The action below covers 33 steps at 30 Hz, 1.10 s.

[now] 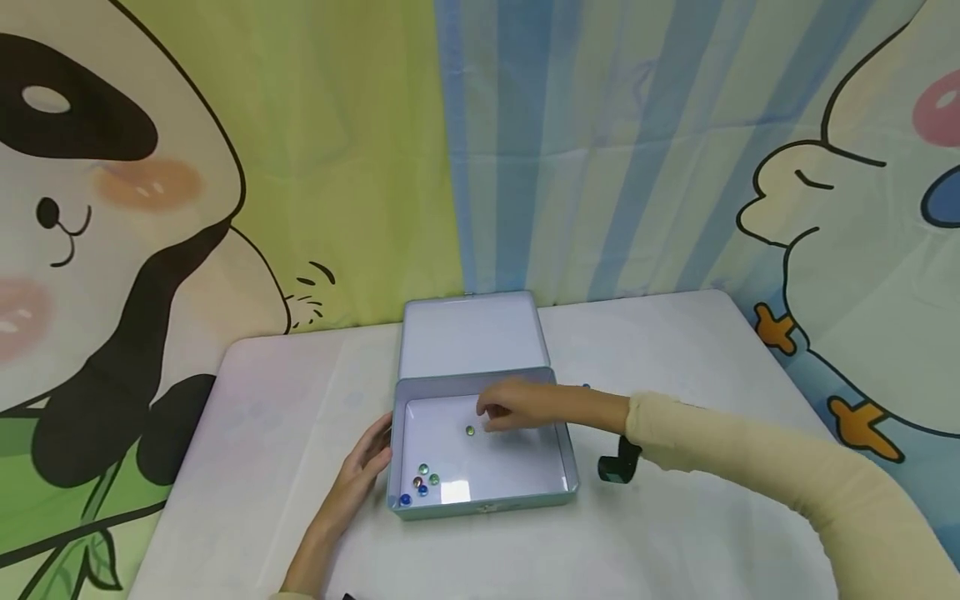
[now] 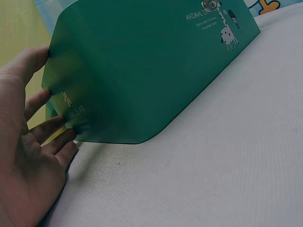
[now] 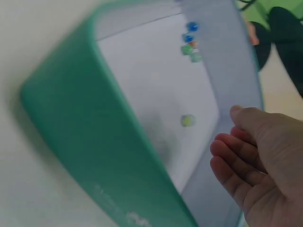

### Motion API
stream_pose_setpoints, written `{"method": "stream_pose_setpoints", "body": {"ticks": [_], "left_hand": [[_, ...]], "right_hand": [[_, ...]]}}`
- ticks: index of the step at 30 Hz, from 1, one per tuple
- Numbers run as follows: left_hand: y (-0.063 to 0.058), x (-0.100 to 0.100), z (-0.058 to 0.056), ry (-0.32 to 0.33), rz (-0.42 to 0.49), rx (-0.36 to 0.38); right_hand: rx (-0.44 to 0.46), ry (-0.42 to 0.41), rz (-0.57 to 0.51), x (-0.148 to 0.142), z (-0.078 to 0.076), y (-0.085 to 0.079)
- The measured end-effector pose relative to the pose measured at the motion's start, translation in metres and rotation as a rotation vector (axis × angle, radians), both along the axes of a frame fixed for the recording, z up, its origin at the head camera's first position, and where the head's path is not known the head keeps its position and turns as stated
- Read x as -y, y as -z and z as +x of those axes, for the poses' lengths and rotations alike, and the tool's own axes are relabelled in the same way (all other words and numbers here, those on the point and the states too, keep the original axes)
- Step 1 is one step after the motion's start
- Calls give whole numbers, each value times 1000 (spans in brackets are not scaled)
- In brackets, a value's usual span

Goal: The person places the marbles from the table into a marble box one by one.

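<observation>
Nearest is the white surface (image 1: 660, 550), its fine woven texture showing in the left wrist view, and on it stands an opened rectangular box (image 1: 487, 507), smooth and tin-like, green outside with rounded corners, a small metal clasp and a printed giraffe beside pale lettering. The left hand (image 1: 360, 475) lies against the box's left side, fingers and thumb spread apart and touching the wall. Inside, the floor is glossy white—a bright rectangle of light reflects near the front edge—and the marble cluster (image 1: 423, 490) sits in the near left corner: two blue, two greenish and one reddish, round and glassy. Farther in, near the middle of the floor, a lone marble (image 1: 470, 431), yellow-green and translucent, rests apart from them. The right hand (image 1: 517, 402) hangs over the box just beside it, fingers loosely bent, a narrow gap to the thumb, nothing visibly held; its arm wears a ribbed cream sleeve (image 1: 735, 454). Behind, the pale, flat lid (image 1: 472, 333) lies folded back, before a fabric backdrop (image 1: 375, 167) with soft creases, yellow-green and blue-striped.
</observation>
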<state>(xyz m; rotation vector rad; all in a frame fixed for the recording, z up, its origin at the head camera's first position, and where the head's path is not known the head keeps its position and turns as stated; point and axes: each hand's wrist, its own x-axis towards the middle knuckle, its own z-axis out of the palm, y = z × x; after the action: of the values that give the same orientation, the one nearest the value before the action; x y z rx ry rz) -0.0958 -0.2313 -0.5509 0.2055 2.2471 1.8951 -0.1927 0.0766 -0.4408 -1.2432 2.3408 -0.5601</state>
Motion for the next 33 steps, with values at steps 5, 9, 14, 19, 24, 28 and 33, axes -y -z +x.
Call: {"method": "stream_pose_setpoints", "body": {"ticks": [5, 9, 14, 19, 24, 28, 33], "left_hand": [[-1, 1, 1, 6, 3, 12], [0, 3, 0, 18, 12, 2], [2, 7, 1, 18, 20, -9], [1, 6, 2, 6, 7, 8], [1, 3, 0, 17, -6, 13], [1, 2, 0, 18, -8, 12], [2, 0, -1, 12, 1, 12]], "right_hand": [[-4, 105, -150, -50, 18, -24], [-40, 201, -249, -94, 28, -26], [-70, 308, -264, -138, 33, -13], [-95, 381, -236, -169, 32, 5], [-111, 405, -229, -185, 27, 19], [-104, 417, -218, -188, 19, 26], [-83, 440, -218, -181, 7, 32]]}}
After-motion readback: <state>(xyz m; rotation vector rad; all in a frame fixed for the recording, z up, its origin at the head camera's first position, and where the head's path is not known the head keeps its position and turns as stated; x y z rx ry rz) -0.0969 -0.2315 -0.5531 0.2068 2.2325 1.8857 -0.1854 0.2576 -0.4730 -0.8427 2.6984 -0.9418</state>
